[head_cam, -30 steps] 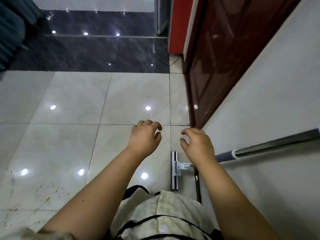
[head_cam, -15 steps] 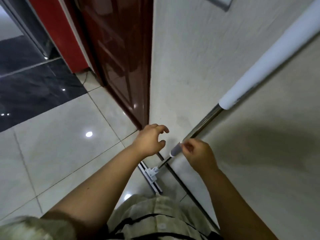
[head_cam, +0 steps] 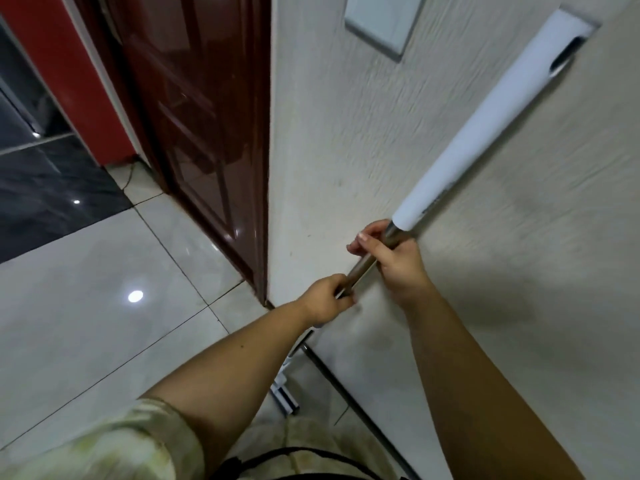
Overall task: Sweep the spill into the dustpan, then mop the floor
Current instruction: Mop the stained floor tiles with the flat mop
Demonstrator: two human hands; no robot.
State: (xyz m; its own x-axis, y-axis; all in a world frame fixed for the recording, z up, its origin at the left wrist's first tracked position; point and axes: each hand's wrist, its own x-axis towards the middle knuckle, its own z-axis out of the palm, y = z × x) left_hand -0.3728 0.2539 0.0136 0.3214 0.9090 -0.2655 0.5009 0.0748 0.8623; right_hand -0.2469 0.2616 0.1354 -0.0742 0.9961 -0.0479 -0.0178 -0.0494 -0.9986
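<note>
The flat mop head rests on the pale floor tiles at the wall's foot, the left hand curled round its steel shaft, the right hand gripping higher, just below the white sleeve against the wall.

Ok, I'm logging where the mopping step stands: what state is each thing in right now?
Mop pole: slanted along the wall, held by both hands.
Left hand: grips the pole low down.
Right hand: grips it just under the white sleeve.
Mop head: on the floor beside the wall.
Door: looks shut.
</note>
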